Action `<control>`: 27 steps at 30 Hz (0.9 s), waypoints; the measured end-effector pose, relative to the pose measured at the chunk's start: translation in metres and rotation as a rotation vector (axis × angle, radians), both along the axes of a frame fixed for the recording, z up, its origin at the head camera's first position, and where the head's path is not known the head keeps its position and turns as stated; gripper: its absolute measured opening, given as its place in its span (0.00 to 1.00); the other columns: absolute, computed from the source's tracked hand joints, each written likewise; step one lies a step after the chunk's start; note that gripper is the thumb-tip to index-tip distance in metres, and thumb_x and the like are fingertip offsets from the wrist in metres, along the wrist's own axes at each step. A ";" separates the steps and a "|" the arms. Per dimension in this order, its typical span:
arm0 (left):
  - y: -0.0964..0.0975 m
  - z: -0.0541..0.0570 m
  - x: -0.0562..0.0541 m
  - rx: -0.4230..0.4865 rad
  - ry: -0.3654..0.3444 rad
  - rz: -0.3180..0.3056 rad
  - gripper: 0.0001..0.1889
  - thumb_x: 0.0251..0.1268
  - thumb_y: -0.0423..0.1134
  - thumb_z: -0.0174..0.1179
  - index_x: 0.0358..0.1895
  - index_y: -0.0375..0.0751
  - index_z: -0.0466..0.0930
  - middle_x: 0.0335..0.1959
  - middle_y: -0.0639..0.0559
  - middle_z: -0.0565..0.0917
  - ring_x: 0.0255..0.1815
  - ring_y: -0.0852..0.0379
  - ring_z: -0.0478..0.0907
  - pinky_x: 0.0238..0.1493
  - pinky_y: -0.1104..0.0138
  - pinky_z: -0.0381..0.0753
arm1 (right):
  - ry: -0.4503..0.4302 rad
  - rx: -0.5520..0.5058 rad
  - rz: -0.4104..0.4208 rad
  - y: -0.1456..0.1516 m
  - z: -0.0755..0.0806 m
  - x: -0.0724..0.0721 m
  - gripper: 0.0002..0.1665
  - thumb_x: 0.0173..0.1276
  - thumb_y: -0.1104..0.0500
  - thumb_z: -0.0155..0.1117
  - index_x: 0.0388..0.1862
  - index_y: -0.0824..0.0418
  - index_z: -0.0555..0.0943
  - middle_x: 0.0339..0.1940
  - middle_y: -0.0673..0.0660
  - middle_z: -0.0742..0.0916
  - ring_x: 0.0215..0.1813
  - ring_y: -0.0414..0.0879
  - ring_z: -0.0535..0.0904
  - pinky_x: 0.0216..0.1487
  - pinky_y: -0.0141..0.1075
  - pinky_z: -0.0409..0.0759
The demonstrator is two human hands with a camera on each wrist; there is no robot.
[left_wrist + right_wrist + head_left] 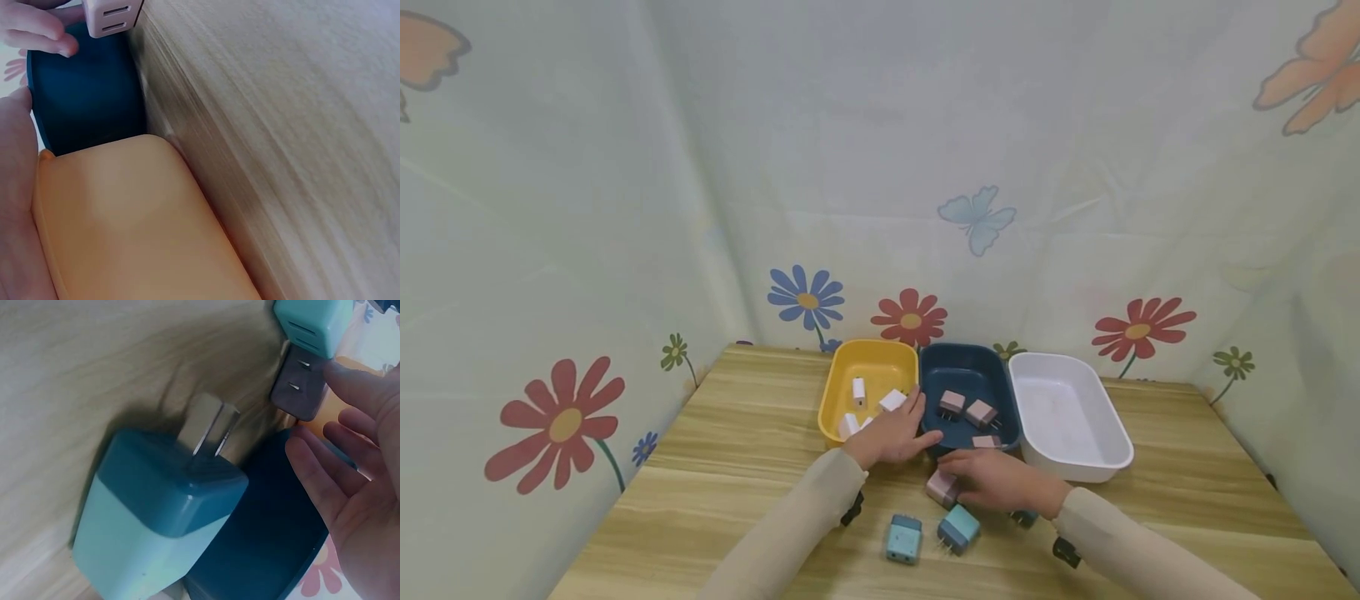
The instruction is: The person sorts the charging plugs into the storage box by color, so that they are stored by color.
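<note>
My right hand (1000, 481) is at a pink plug charger (942, 489) in front of the dark blue bin (970, 354). In the right wrist view its thumb is against the charger's dark pronged face (299, 390), with the fingertips just below. My left hand (891, 433) lies across the front of the yellow bin (831, 392), fingers extended toward the blue bin's rim. Two teal chargers, one (904, 539) and another (958, 529), sit on the table nearer me. A third teal charger (1024, 518) is partly covered by my right wrist.
Several white chargers (859, 390) lie inside the yellow bin. Pink chargers (981, 413) lie in the blue bin. A white bin (1116, 417) stands to its right, the three bins side by side at the back of the wooden table (730, 467). A flowered curtain (850, 167) hangs behind.
</note>
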State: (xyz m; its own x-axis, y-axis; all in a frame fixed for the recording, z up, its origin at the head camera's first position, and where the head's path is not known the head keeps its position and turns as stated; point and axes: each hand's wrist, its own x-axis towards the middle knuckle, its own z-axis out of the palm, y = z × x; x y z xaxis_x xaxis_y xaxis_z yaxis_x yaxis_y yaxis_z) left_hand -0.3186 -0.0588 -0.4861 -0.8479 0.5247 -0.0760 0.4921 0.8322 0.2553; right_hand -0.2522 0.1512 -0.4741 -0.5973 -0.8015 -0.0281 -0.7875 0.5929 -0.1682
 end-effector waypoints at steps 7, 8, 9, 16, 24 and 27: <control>0.000 -0.002 -0.002 0.013 -0.014 -0.003 0.45 0.66 0.69 0.38 0.76 0.39 0.42 0.77 0.46 0.39 0.74 0.53 0.49 0.69 0.60 0.57 | -0.039 -0.009 0.040 -0.002 -0.005 -0.004 0.25 0.64 0.58 0.66 0.60 0.58 0.77 0.60 0.53 0.79 0.61 0.44 0.74 0.59 0.39 0.73; 0.000 -0.002 -0.002 0.015 -0.015 -0.004 0.45 0.66 0.69 0.38 0.76 0.39 0.42 0.77 0.46 0.38 0.74 0.53 0.49 0.69 0.60 0.57 | -0.040 -0.012 0.046 -0.002 -0.006 -0.005 0.24 0.63 0.59 0.66 0.60 0.58 0.77 0.60 0.53 0.79 0.60 0.44 0.74 0.59 0.39 0.73; 0.000 -0.002 -0.002 0.019 -0.016 -0.003 0.46 0.66 0.69 0.38 0.76 0.39 0.42 0.77 0.46 0.38 0.74 0.53 0.49 0.69 0.60 0.57 | -0.045 -0.012 0.046 -0.002 -0.006 -0.006 0.24 0.63 0.59 0.66 0.59 0.58 0.77 0.60 0.52 0.79 0.60 0.44 0.74 0.59 0.38 0.73; 0.000 -0.002 -0.002 0.031 -0.016 -0.004 0.45 0.66 0.69 0.39 0.76 0.39 0.42 0.77 0.46 0.39 0.74 0.53 0.49 0.69 0.60 0.57 | -0.066 -0.026 0.032 -0.001 -0.006 -0.009 0.22 0.63 0.58 0.66 0.57 0.56 0.79 0.57 0.49 0.81 0.57 0.41 0.75 0.58 0.37 0.74; 0.000 -0.002 -0.001 0.018 -0.018 0.004 0.46 0.66 0.70 0.38 0.76 0.41 0.42 0.77 0.47 0.38 0.74 0.54 0.48 0.69 0.60 0.56 | -0.081 -0.012 0.052 0.001 -0.006 -0.007 0.23 0.64 0.58 0.65 0.59 0.54 0.78 0.58 0.49 0.79 0.57 0.41 0.75 0.57 0.37 0.74; 0.000 -0.001 -0.002 0.022 -0.021 0.005 0.46 0.66 0.70 0.38 0.76 0.41 0.41 0.77 0.47 0.38 0.74 0.54 0.48 0.69 0.60 0.56 | -0.071 -0.007 0.087 0.002 -0.006 -0.007 0.24 0.64 0.59 0.64 0.60 0.55 0.77 0.60 0.51 0.78 0.60 0.43 0.74 0.59 0.38 0.73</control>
State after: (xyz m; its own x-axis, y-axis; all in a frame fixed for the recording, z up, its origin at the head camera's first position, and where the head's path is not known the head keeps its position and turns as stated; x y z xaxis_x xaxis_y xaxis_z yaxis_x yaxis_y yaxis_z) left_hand -0.3202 -0.0591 -0.4875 -0.8486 0.5226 -0.0824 0.4826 0.8285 0.2840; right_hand -0.2597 0.1529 -0.4799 -0.5226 -0.8503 -0.0619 -0.8217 0.5217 -0.2296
